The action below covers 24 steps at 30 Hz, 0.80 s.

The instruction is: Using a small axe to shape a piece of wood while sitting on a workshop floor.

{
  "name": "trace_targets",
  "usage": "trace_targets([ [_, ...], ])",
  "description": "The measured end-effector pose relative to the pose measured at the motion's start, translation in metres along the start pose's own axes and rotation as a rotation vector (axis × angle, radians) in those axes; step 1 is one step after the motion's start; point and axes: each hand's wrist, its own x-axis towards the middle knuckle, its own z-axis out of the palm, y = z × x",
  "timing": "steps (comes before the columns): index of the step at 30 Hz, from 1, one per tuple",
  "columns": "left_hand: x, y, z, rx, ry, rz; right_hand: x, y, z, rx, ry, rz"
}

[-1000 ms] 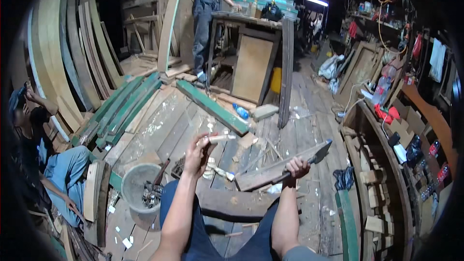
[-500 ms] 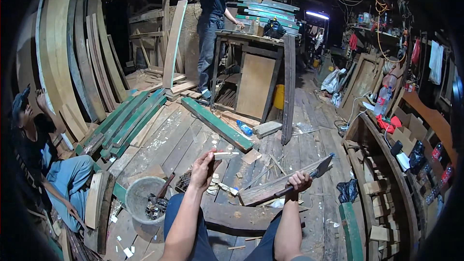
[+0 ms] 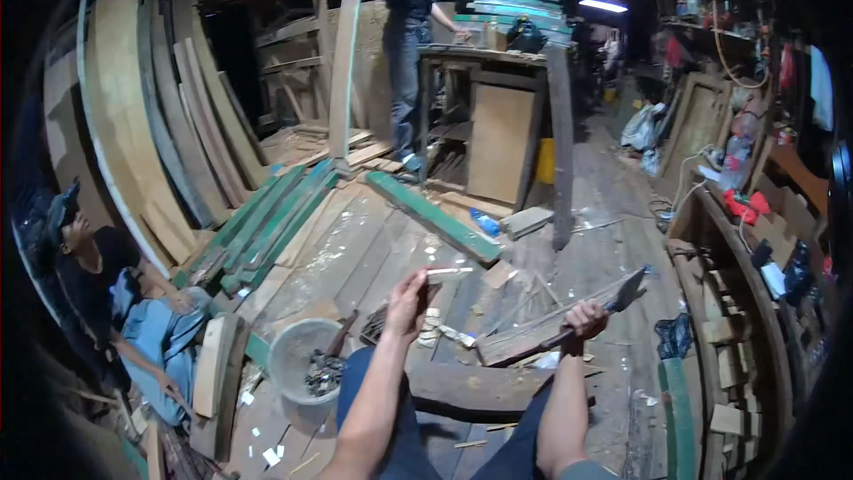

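Note:
My left hand (image 3: 409, 304) is closed, pinching a short pale wooden stick (image 3: 450, 271) that points to the right. In my closed right hand (image 3: 586, 320) is a broad-bladed chopping tool (image 3: 629, 289). Its dark blade points up and to the right, and its handle runs down to the left, past my fist. Beneath that hand a long wooden beam (image 3: 520, 338) lies on the floor. A thick dark timber block (image 3: 480, 388) lies crosswise between my knees. The stick and the blade are well apart.
A pale bucket (image 3: 277, 364) with dark scraps stands left of my legs. One person (image 3: 98, 276) sits at the left; another (image 3: 404, 62) stands by the workbench (image 3: 480, 53). Green planks (image 3: 435, 218) lie ahead. A wooden shelf unit (image 3: 737, 302) is at the right.
The whole view has shifted, with the scene now farther right in the picture. Both hands keep their holds. The seated person's raised hand has come down.

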Motion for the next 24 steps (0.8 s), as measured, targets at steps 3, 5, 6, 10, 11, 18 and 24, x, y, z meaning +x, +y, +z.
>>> trace_targets([
  [3, 0.007, 0.025, 0.038, -0.101, -0.151, 0.19, -0.02, -0.041, -0.001, -0.116, 0.303, -0.081],
  [5, 0.016, 0.042, 0.076, -0.083, -0.271, 0.356, -0.035, -0.109, -0.014, 0.125, -0.138, 0.091],
  [6, 0.014, 0.058, 0.089, -0.114, -0.331, 0.407, -0.061, -0.176, -0.017, -0.463, 0.174, 0.17],
  [10, 0.006, 0.106, 0.07, 0.185, -0.312, 0.52, -0.038, -0.097, -0.057, -0.086, 0.116, 0.176],
  [11, 0.009, 0.096, 0.065, 0.224, -0.275, 0.448, -0.014, -0.061, -0.032, -0.081, 0.05, 0.231],
  [18, 0.049, 0.005, 0.011, 1.458, -0.232, 0.137, -0.052, -0.099, -0.049, -0.211, 0.586, 0.051],
  [24, 0.027, -0.037, 0.011, 1.931, -0.681, -0.319, -0.026, -0.05, -0.036, -0.499, 0.457, 0.323],
])
